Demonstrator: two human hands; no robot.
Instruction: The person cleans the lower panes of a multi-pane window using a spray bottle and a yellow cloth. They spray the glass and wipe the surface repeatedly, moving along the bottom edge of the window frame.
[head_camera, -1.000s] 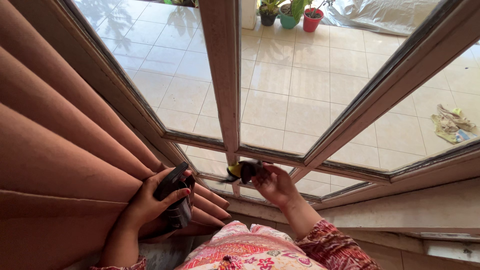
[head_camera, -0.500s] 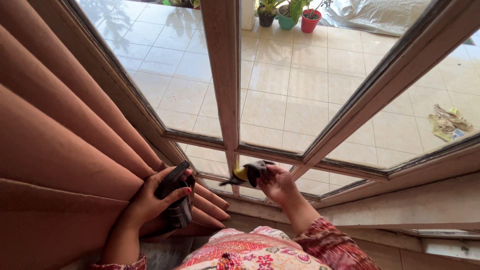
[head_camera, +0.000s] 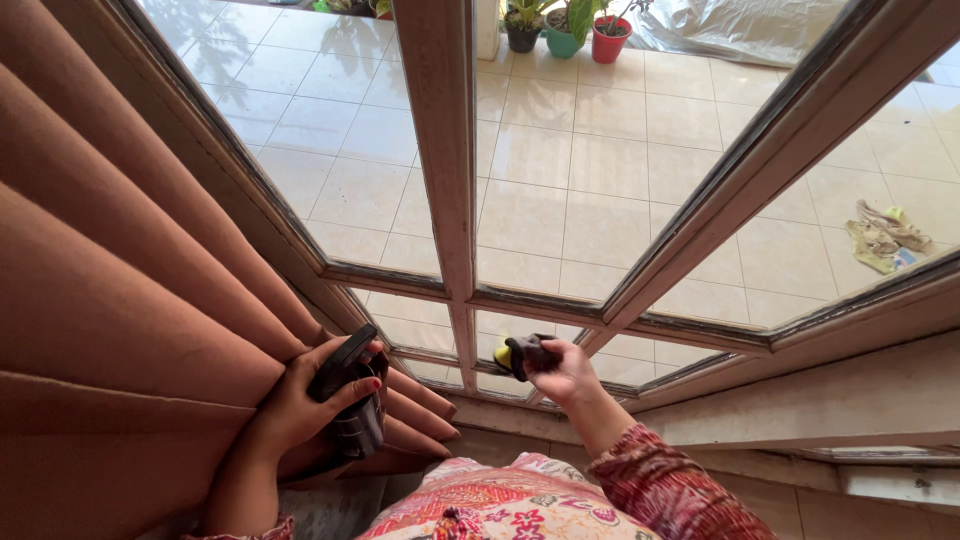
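left hand (head_camera: 300, 410) fingers gripping dark bottle (head_camera: 345, 400); curtain (head_camera: 110, 300) beside | right hand (head_camera: 565, 375) fingers pinching dark cloth (head_camera: 525, 355) against window frame (head_camera: 445, 200)

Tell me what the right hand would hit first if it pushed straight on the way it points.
The right hand, holding a dark cloth with a yellow bit, points at the lower window pane. It would probably meet that glass, or the wooden frame bar beside it; depth is unclear.
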